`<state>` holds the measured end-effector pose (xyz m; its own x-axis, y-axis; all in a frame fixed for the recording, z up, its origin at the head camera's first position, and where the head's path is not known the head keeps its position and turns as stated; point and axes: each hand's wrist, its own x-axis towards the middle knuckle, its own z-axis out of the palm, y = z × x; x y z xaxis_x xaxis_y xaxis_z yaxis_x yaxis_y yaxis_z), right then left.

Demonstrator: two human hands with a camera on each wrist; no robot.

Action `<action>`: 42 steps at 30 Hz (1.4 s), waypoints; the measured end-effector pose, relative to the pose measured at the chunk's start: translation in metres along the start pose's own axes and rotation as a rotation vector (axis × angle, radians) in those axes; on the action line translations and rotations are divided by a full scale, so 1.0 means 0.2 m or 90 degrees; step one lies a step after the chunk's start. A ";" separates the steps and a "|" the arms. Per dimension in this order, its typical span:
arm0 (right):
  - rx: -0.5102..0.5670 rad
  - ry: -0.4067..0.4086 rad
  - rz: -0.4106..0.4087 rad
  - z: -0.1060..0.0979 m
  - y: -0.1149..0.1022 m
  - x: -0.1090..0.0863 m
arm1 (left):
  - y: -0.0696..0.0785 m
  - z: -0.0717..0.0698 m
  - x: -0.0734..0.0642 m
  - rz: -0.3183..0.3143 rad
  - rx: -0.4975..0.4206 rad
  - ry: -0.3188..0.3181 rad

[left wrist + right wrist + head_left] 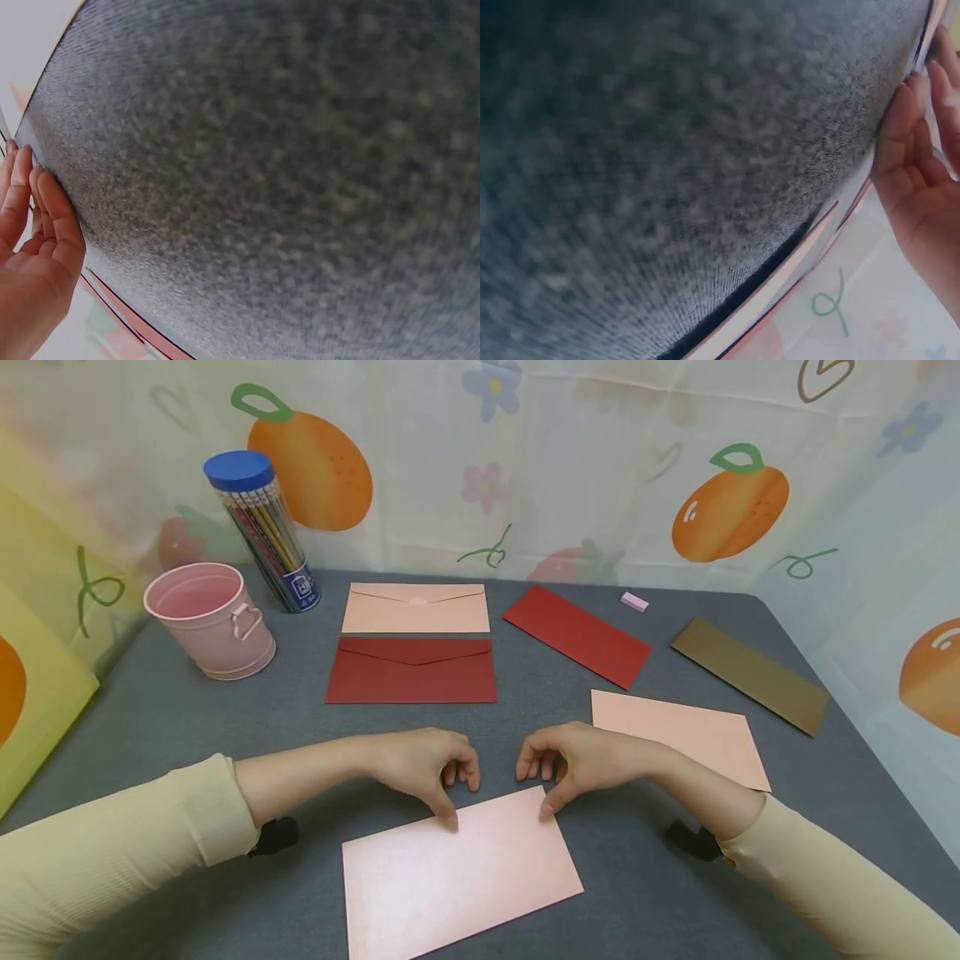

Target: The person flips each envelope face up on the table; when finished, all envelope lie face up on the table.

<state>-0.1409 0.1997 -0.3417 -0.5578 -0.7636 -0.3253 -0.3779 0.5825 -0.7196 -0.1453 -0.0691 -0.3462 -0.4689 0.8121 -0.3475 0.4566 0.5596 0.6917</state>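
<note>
A pale pink envelope (457,877) lies slightly askew on the grey table near the front, its plain side up. The thumb of my left hand (423,764) touches its far edge, while the loosely bent fingers stay beyond that edge. At the far right corner the thumb of my right hand (581,760) touches the same envelope. The right fingers also hang loosely bent, apart from the thumb. In the left wrist view the left hand (41,247) shows fingers low beside the tabletop. The right wrist view shows the right hand (922,165) likewise.
Beyond the hands lie a pink envelope (416,614) and a red envelope (411,681), flaps up. To the right are another red envelope (576,635), a pink one (682,735), a brown one (750,675) and a small eraser (634,602). A pink bucket (225,639) stands beside a pencil tube (262,531).
</note>
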 end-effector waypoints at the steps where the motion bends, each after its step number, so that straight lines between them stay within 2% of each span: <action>1: -0.011 0.004 0.000 0.01 0.00 0.00 | 0.00 0.00 0.00 0.001 0.004 -0.001; 10: -0.148 0.020 -0.021 0.05 -0.02 0.02 | 0.04 0.03 0.00 0.010 0.067 0.021; 15: -0.187 0.027 -0.011 0.08 -0.03 0.03 | 0.05 0.06 0.00 0.005 0.093 0.025; 19: -0.189 0.031 -0.002 0.08 -0.03 0.04 | 0.05 0.06 0.00 0.001 0.095 0.029; 26: -0.096 0.023 0.019 0.07 -0.03 0.03 | 0.06 0.04 -0.01 -0.011 0.087 0.018; 29: -0.048 0.025 0.029 0.06 -0.02 0.02 | 0.05 0.03 -0.02 -0.001 0.073 0.015; 33: 0.063 0.031 0.060 0.03 -0.02 0.00 | 0.02 -0.01 -0.03 0.009 0.033 0.018; 37: 0.152 0.051 0.092 0.00 -0.01 -0.02 | -0.01 -0.08 -0.04 0.008 -0.053 0.019; 42: 0.197 0.077 0.108 -0.05 0.02 -0.04 | -0.09 -0.16 -0.05 -0.013 -0.171 0.014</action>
<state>-0.1459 0.2109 -0.3364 -0.6832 -0.6142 -0.3949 -0.0414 0.5726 -0.8188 -0.1732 -0.0925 -0.3337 -0.4934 0.7953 -0.3521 0.2310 0.5101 0.8286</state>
